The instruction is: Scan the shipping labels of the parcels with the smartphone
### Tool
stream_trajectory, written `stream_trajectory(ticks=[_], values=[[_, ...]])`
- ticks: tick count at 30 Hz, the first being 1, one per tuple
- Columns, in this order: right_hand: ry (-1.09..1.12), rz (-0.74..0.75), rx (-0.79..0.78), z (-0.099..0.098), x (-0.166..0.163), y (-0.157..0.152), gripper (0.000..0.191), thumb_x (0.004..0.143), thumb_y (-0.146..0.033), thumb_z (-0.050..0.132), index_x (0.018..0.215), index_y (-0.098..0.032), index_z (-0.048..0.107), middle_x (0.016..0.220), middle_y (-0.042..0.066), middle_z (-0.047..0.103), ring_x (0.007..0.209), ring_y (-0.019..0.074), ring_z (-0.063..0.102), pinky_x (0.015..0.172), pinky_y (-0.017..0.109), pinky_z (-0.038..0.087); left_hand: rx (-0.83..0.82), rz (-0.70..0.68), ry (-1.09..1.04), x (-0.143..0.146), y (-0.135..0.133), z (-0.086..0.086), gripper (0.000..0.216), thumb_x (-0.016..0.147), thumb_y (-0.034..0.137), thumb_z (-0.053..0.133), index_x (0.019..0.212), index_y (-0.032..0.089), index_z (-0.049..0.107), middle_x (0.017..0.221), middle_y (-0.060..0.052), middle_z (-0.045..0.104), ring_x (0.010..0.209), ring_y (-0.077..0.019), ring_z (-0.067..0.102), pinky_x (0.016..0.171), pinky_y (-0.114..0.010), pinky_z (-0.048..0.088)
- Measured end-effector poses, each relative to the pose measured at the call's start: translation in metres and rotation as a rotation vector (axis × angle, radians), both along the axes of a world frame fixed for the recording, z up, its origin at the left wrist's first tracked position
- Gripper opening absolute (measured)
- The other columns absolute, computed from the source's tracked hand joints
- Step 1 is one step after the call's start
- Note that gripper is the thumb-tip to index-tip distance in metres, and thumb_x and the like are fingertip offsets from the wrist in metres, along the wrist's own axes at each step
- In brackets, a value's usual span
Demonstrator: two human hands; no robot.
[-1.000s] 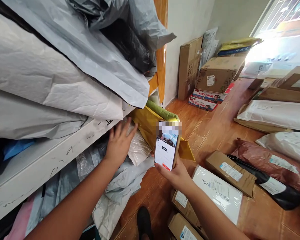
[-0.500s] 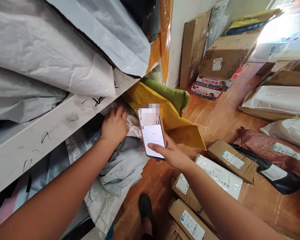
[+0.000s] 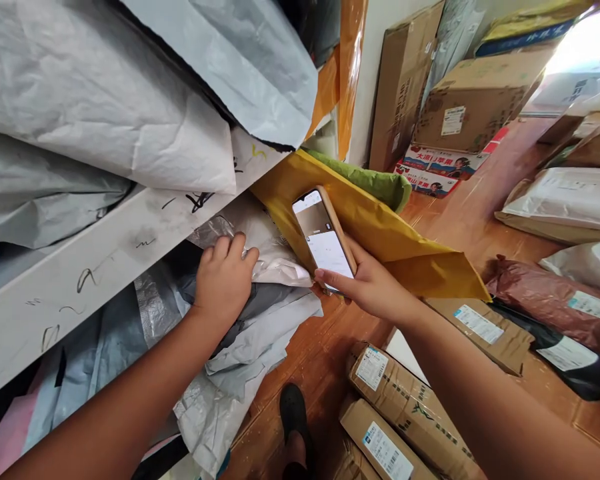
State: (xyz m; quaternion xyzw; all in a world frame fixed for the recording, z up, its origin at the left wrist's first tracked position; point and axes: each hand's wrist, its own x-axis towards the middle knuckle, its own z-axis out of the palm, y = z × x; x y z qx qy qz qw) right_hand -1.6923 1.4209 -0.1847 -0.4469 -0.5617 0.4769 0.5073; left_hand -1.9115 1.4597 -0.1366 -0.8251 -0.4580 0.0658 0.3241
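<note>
yellow mailer point(image 3: 383, 230) juts further right now, so the white poly mailer point(image 3: 280, 250) under the shelf point(image 3: 105, 263) shows more; left hand point(image 3: 225, 277) curled on it, can't tell if pinching, right hand point(image 3: 377, 280) wrapped round smartphone point(image 3: 330, 247)

Shiny reddish-brown floor point(image 3: 325, 340), pale wall point(image 3: 380, 15)

A single camera is sitting on the person's head, facing forward and steeply down. It is looking along the front edge of the shelf point(image 3: 115, 247) at its left and over the floor point(image 3: 320, 353) to its right, catching the person's own shoe point(image 3: 293, 410) from above. The left hand point(image 3: 225, 277) and right hand point(image 3: 373, 283) are showing close, around mid-view, while cardboard boxes point(image 3: 490, 87) toward the floor's far edge are standing well beyond.
</note>
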Motion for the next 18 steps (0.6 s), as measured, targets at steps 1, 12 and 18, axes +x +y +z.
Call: stream_trajectory(ticks=[1, 12, 18], values=[[-0.019, -0.041, 0.006, -0.001, -0.002, 0.000, 0.054, 0.076, -0.032, 0.068, 0.126, -0.023, 0.048, 0.120, 0.008, 0.063, 0.118, 0.0287, 0.054, 0.098, 0.046, 0.047, 0.024, -0.052, -0.003, -0.002, 0.002, 0.001, 0.021, 0.091, 0.014, 0.042, 0.086, 0.018, 0.062, 0.107, -0.009, 0.062, 0.098, -0.0296, 0.056, 0.074, -0.040, 0.048], [-0.166, -0.051, -0.006, -0.019, -0.051, 0.052, 0.064, 0.069, -0.014, 0.058, 0.132, -0.019, 0.044, 0.134, 0.009, 0.057, 0.123, 0.0286, 0.053, 0.111, 0.048, 0.035, -0.324, -0.324, -0.105, -0.045, 0.036, 0.028, 0.025, 0.082, 0.000, 0.040, 0.080, 0.019, 0.058, 0.099, -0.007, 0.064, 0.114, -0.0206, 0.052, 0.108, -0.037, 0.035], [-0.297, -0.171, 0.045, -0.025, -0.055, 0.079, 0.067, 0.065, -0.008, 0.058, 0.129, -0.027, 0.049, 0.133, 0.005, 0.058, 0.131, 0.0341, 0.043, 0.116, 0.052, 0.022, -0.367, -0.116, -0.092, -0.065, 0.004, 0.044, 0.024, 0.087, 0.012, 0.038, 0.079, 0.018, 0.059, 0.095, -0.010, 0.062, 0.102, -0.0239, 0.057, 0.091, -0.036, 0.046]])
